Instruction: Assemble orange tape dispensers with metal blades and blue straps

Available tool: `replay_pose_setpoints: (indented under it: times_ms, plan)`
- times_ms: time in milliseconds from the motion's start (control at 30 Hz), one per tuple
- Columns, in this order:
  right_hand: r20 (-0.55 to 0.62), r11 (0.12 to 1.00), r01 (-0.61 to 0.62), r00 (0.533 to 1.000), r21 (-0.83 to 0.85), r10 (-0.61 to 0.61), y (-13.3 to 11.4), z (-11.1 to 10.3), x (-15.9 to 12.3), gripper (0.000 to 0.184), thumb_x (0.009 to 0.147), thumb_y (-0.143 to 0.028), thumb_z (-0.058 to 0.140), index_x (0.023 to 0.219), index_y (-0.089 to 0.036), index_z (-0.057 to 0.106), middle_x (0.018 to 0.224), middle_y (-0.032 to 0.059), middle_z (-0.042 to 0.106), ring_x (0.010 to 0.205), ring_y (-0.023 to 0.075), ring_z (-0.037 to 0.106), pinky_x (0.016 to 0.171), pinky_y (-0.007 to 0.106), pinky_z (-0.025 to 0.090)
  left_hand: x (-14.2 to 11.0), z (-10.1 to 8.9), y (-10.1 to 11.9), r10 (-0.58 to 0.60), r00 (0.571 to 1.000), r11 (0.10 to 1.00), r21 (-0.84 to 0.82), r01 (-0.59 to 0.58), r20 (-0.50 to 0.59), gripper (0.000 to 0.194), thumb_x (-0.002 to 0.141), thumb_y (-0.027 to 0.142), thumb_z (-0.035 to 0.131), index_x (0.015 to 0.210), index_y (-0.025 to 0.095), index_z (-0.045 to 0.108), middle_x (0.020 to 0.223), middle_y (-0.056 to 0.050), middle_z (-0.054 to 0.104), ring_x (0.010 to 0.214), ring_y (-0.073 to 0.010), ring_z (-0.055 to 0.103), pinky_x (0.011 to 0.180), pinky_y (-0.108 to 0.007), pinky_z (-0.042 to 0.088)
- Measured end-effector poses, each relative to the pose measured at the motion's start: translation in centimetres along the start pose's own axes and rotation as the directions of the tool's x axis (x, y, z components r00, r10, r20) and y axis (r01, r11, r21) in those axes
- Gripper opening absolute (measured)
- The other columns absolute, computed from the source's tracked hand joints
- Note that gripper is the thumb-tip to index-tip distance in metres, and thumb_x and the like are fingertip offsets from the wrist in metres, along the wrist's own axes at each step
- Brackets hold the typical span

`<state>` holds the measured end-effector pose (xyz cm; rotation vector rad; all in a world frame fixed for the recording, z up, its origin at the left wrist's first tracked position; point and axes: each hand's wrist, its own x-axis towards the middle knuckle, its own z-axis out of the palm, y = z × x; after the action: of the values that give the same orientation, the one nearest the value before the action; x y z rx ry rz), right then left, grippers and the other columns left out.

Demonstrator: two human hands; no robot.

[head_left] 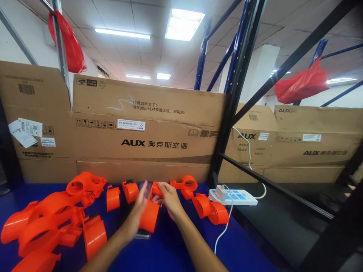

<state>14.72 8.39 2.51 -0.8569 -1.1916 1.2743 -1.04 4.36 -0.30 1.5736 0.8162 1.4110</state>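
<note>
The right hand [167, 196] is curled closed, thumb and fingers pinching the small upper end of an orange plastic piece [150, 216], while the left hand [137, 211], fingers straight and nearly flat, lies along the piece's left side. The piece sits between the two hands: smooth, glossy, bright orange, with a broad curved wall below and a narrower part at the top. Beneath both hands spreads a deep blue tabletop [170, 253]. Just beyond the left hand's fingers stand two short curved orange pieces [113, 198], and farther left lies a heap of orange pieces [58, 200], thin-walled rings and cuffs overlapping one another. Just right of the right hand rest an orange ring [187, 194] and two joined orange cups [219, 216]; past them lies a white power strip [244, 198] with blue socket faces, a plug and a white cord. Beyond both hands rises a creased brown cardboard panel [170, 130] printed "AUX 奥克斯空调", with "师傅您辛苦了!" above; its white label [131, 124] shows "25". Well to the right of the right hand, past a dark metal post [234, 75], another cardboard panel [309, 147] also reads "AUX".
</note>
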Motion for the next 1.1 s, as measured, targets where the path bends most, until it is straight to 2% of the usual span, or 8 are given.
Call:
replay_pose_setpoints:
  times_ms: [133,233,300,400,567,633,900,1100]
  plan:
    - [0.07,0.983,0.106,0.993,-0.152,-0.097,0.5,0.8,-0.5,0.056,0.087,-0.069,0.061,0.106,-0.017,0.068,0.078,0.0033,0.07,0.068,0.0174,0.067,0.062,0.029,0.054,0.4,0.3,-0.8,-0.292,0.956,0.89,-0.369,0.269,-0.008,0.063,0.087,0.056,0.069,0.139,0.021,0.061,0.122,-0.015,0.074,0.109,-0.0294,0.071,0.091,-0.038,0.055]
    - [0.147,0.929,0.206,0.975,-0.308,-0.167,0.4,1.5,-1.0,0.053,0.095,-0.066,0.051,0.111,-0.019,0.07,0.094,0.0066,0.073,0.091,0.0228,0.068,0.083,0.037,0.054,-0.1,-0.4,-0.6,-0.332,0.943,0.859,-0.422,0.29,-0.028,0.064,0.077,0.048,0.082,0.13,0.018,0.065,0.074,-0.005,0.074,0.062,-0.0203,0.069,0.062,-0.029,0.052]
    - [0.195,0.897,0.25,0.962,-0.365,-0.189,0.3,1.7,-1.3,0.052,0.101,-0.062,0.042,0.12,-0.021,0.067,0.109,0.0083,0.072,0.107,0.0249,0.066,0.096,0.04,0.05,-0.3,-1.2,-0.3,-0.321,0.944,0.865,-0.429,0.261,-0.074,0.065,0.073,0.045,0.085,0.128,0.016,0.065,0.062,-0.001,0.068,0.05,-0.017,0.062,0.053,-0.026,0.047]
    - [0.228,0.796,0.32,0.945,-0.513,-0.233,0.2,1.4,-1.9,0.046,0.106,-0.052,0.036,0.132,-0.023,0.061,0.123,0.0089,0.069,0.116,0.0242,0.061,0.102,0.041,0.045,-0.5,-2.4,-0.1,-0.3,0.933,0.875,-0.447,0.185,-0.201,0.061,0.07,0.042,0.085,0.122,0.016,0.066,0.059,0.001,0.065,0.049,-0.0153,0.06,0.051,-0.024,0.044]
    - [0.41,0.386,0.439,0.898,-0.811,-0.161,0.4,-0.2,-2.7,0.023,0.101,-0.035,0.055,0.11,-0.02,0.07,0.108,0.0099,0.068,0.103,0.0237,0.056,0.095,0.039,0.04,-0.6,-3.8,-0.3,-0.268,0.904,0.895,-0.434,0.106,-0.334,0.058,0.074,0.044,0.081,0.122,0.017,0.063,0.056,0.004,0.061,0.047,-0.0118,0.054,0.051,-0.022,0.04]
    - [0.469,0.291,0.477,0.877,-0.829,-0.101,0.3,-0.7,-2.9,0.018,0.098,-0.032,0.06,0.104,-0.019,0.071,0.105,0.0094,0.067,0.1,0.0231,0.054,0.093,0.038,0.038,-0.7,-4.0,-0.5,-0.256,0.909,0.903,-0.417,0.102,-0.33,0.056,0.076,0.044,0.079,0.122,0.016,0.062,0.055,0.005,0.06,0.048,-0.0113,0.052,0.052,-0.022,0.04]
    - [0.509,0.204,0.497,0.861,-0.844,0.009,0.1,-1.4,-3.1,0.013,0.089,-0.03,0.073,0.098,-0.02,0.073,0.1,0.0075,0.061,0.098,0.0236,0.049,0.087,0.035,0.034,-0.8,-3.9,-0.9,-0.259,0.905,0.919,-0.373,0.124,-0.338,0.057,0.074,0.045,0.079,0.122,0.018,0.065,0.054,0.006,0.058,0.049,-0.011,0.051,0.053,-0.022,0.041]
    - [0.544,0.265,0.527,0.839,-0.807,-0.013,-0.4,-1.1,-3.1,0.01,0.091,-0.029,0.071,0.092,-0.02,0.072,0.097,0.0058,0.059,0.099,0.0228,0.048,0.088,0.034,0.034,-1.0,-3.8,-0.5,-0.287,0.9,0.875,-0.472,0.107,-0.329,0.058,0.073,0.044,0.08,0.123,0.02,0.063,0.05,0.008,0.055,0.044,-0.0095,0.049,0.047,-0.019,0.037]
